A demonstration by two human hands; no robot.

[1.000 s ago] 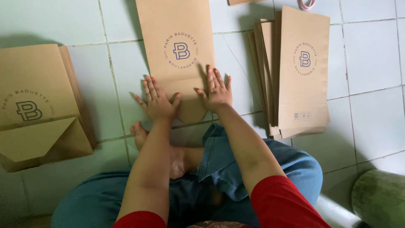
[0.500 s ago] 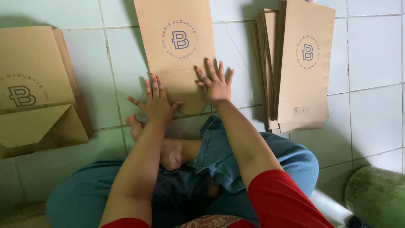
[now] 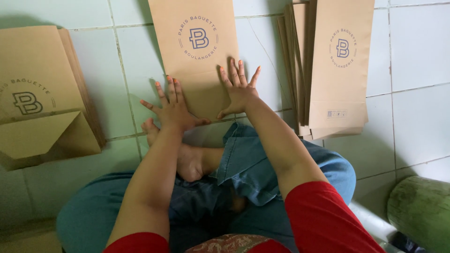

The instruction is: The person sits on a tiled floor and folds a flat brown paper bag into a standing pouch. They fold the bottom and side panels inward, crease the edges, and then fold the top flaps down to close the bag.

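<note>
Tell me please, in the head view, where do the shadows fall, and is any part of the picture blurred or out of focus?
Head view: light is soft, no glare; a dark shadow lies on the tiled floor along the left side of the middle paper bag and beside the left hand; the right hand and bag print look sharp; the green object at the lower right is slightly soft.

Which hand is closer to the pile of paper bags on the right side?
Right. The right hand lies flat on the middle paper bag, beside the pile of paper bags. The left hand is farther away, at the middle bag's other edge.
</note>
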